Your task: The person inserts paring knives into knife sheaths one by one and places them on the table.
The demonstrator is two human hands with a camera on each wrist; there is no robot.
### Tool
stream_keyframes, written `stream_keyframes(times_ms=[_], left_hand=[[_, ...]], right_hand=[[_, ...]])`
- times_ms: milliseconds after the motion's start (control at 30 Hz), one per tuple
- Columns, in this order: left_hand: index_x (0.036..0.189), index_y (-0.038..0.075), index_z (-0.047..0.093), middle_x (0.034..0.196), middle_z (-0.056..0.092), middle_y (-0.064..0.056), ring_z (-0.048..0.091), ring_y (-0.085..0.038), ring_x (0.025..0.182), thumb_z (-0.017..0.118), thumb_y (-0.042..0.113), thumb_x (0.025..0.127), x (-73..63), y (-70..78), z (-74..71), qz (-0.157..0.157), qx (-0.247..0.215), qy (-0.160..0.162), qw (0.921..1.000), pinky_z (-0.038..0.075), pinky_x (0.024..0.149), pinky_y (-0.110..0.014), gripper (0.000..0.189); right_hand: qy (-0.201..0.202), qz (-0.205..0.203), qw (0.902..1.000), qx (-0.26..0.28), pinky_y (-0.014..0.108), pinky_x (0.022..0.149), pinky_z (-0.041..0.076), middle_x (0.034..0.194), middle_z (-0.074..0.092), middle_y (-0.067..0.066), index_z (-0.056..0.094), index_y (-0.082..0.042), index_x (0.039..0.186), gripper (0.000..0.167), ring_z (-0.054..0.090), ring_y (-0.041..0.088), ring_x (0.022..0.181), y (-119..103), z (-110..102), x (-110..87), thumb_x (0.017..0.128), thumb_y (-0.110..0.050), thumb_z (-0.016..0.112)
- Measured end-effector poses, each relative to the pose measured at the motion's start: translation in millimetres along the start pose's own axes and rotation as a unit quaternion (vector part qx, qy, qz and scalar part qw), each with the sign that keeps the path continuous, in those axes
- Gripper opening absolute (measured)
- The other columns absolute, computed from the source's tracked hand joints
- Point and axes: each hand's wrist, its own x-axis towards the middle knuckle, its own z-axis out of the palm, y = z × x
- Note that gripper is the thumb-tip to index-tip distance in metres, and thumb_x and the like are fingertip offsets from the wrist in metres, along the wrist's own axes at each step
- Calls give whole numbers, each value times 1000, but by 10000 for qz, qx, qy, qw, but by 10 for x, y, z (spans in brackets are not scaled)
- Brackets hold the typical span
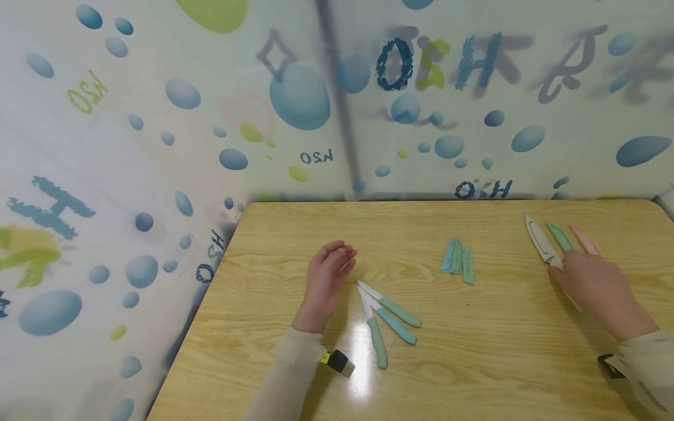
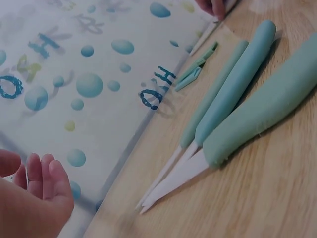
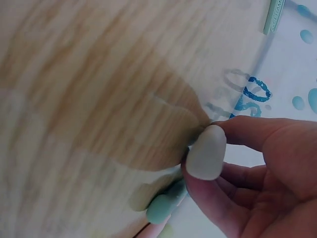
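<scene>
At the right of the table, my right hand [image 1: 600,289] pinches the white handle [image 3: 206,152] of a white knife [image 1: 541,238] between thumb and fingers; its blade end points toward the wall. Close by lie a green knife [image 1: 559,235] and a pink knife [image 1: 584,238], both partly hidden by that hand. My left hand [image 1: 327,280] holds nothing, its fingers loosely bent. Just right of it, three white-bladed knives fan out with tips together: a green-handled one [image 1: 400,311], a blue-handled one [image 1: 395,324] and another green-handled one [image 1: 378,345].
Three narrow blade covers lie mid-table toward the back: a blue one [image 1: 449,256], a green one [image 1: 457,256] and another green one [image 1: 468,266]. The wooden table [image 1: 253,292] meets a patterned wall covering [image 1: 316,169] at its back and left.
</scene>
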Motion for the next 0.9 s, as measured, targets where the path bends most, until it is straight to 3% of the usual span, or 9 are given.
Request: stream_keyframes(times_ms=[367,500,600,667,767,900], left_hand=[[116,4,61,105,70,-5,70,-22,105,56,5,104,9,29,49,-111,60,-222,9997,58,95,-32,13],[126,-3,60,108,71,-6,69,-22,107,57,7,104,38,43,123,-305,208,-479,9982,58,96,-31,23],[133,-8,58,110,71,-5,69,-20,108,57,9,104,75,45,217,-392,617,-810,9940,57,99,-32,33],[136,-10,57,112,71,-5,68,-20,109,57,9,105,109,32,293,-396,949,-1108,9885,56,101,-33,36],[134,-10,60,117,71,-9,67,-24,114,57,9,105,164,-7,423,-401,1532,-1598,9744,54,104,-36,35],[132,-5,65,127,69,-15,66,-27,119,59,13,106,218,-64,627,-378,2383,-2188,9455,54,104,-38,32]], right_hand=[[161,-107,9998,-15,32,40,33,57,42,3,47,-7,64,41,40,17,45,8,8,-23,102,-15,59],[258,135,9996,64,33,39,33,57,42,4,47,-6,64,41,40,19,47,-10,-6,1,102,-18,56],[406,342,9984,204,35,38,35,60,49,10,54,1,70,38,43,21,48,-57,-41,18,102,-20,57],[480,398,9976,303,36,37,36,70,60,18,61,7,82,36,47,21,49,-108,-71,15,102,-22,58],[557,379,9961,563,36,36,35,82,69,18,67,7,101,34,49,19,51,-213,-114,-14,104,-25,55],[1015,121,9907,895,31,40,26,64,55,2,66,-2,92,28,42,17,51,-361,-124,-51,105,-23,53]])
